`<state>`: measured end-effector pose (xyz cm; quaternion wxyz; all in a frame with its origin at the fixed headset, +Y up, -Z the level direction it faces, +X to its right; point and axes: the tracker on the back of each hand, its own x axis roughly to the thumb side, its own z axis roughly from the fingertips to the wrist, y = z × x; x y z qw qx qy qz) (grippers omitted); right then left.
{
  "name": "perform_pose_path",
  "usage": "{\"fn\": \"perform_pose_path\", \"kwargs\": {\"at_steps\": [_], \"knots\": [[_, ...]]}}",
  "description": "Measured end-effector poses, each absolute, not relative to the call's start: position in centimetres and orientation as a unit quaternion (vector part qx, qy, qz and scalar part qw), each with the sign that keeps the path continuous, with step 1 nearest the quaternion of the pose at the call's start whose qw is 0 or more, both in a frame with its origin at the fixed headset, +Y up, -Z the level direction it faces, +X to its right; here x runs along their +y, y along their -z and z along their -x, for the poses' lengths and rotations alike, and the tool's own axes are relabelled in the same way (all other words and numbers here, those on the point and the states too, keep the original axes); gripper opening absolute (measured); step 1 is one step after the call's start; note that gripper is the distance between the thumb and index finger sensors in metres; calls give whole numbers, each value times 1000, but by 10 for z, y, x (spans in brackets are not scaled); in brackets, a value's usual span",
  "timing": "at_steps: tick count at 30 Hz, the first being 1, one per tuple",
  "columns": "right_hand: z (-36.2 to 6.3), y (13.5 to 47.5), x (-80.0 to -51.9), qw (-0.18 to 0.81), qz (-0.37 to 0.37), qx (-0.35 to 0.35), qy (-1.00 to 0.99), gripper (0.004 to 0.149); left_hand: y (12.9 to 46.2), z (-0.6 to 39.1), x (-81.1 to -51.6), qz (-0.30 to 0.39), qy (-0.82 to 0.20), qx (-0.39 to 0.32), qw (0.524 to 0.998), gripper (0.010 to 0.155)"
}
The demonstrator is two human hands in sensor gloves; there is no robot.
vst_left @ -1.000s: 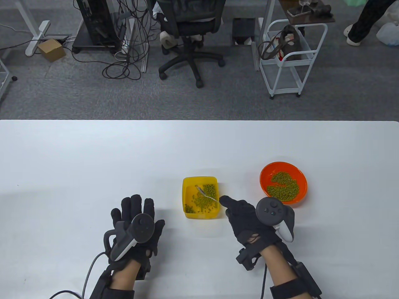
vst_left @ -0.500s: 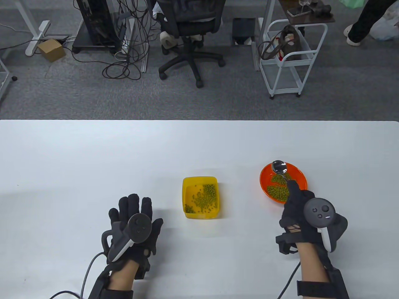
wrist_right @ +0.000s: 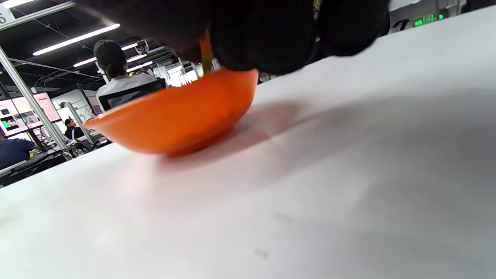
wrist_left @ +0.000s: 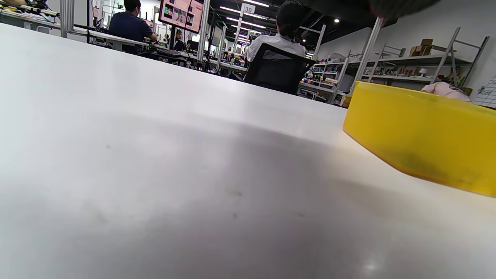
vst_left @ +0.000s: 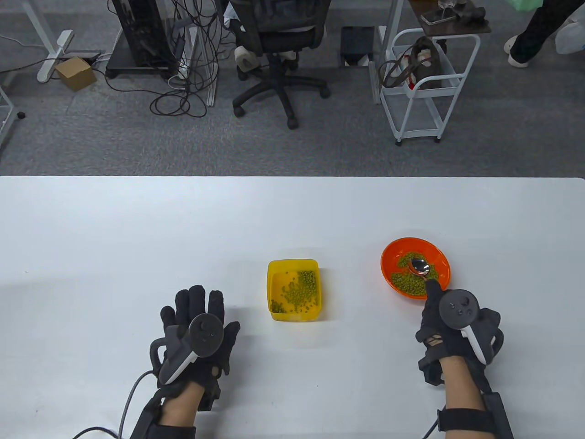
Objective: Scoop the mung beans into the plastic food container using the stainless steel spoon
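An orange bowl (vst_left: 394,256) of mung beans (vst_left: 413,281) sits at the right of the white table; it also shows in the right wrist view (wrist_right: 174,116). My right hand (vst_left: 434,297) grips a stainless steel spoon (vst_left: 419,265) with its bowl down among the beans. A yellow plastic food container (vst_left: 274,267) in the middle holds some mung beans (vst_left: 299,290); its wall shows in the left wrist view (wrist_left: 422,135). My left hand (vst_left: 199,304) rests flat on the table to the left of the container, fingers spread, holding nothing.
The white table (vst_left: 137,228) stretches wide to the left and far side. Beyond its far edge are an office chair (vst_left: 279,41), a white cart (vst_left: 429,82) and cables on the floor.
My right hand carried the spoon from the yellow container over to the orange bowl, then drew back and lowered the spoon's bowl into the beans. The left hand stayed put.
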<state>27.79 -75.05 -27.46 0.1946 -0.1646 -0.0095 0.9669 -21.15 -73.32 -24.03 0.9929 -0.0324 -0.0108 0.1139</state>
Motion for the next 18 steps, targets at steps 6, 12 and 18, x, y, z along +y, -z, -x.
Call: {"fn": "perform_pose_path", "kwargs": {"at_steps": [6, 12, 18], "knots": [[-276, 276, -755, 174, 163, 11, -971, 47, 241, 212, -734, 35, -116, -9, 993, 77], [-275, 276, -755, 169, 163, 18, -972, 48, 241, 212, -734, 36, -116, -9, 993, 77], [-276, 276, -754, 172, 165, 22, -971, 48, 241, 212, -734, 37, -116, -9, 993, 77]]}}
